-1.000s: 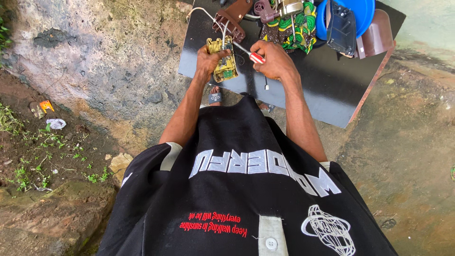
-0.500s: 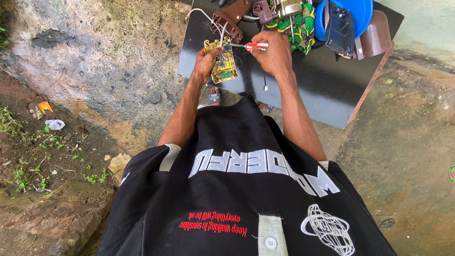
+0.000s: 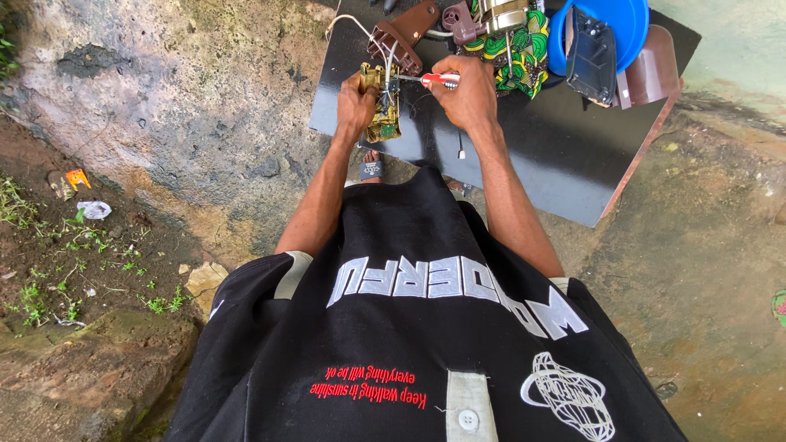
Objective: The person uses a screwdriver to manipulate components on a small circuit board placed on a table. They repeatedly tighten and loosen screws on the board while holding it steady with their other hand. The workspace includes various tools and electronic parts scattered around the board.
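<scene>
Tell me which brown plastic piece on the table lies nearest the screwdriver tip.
The dark brown cover just above the circuit board; the other brown piece sits at the far right beside the blue bowl.

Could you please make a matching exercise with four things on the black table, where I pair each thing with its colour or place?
Things:
1. screwdriver
2. circuit board
3. bowl
4. patterned cloth

Descriptions:
A. blue, at the table's far edge
B. green and yellow, beyond the right hand
C. red handle, in the right hand
D. held in the left hand

Pairs: 1-C, 2-D, 3-A, 4-B
</scene>
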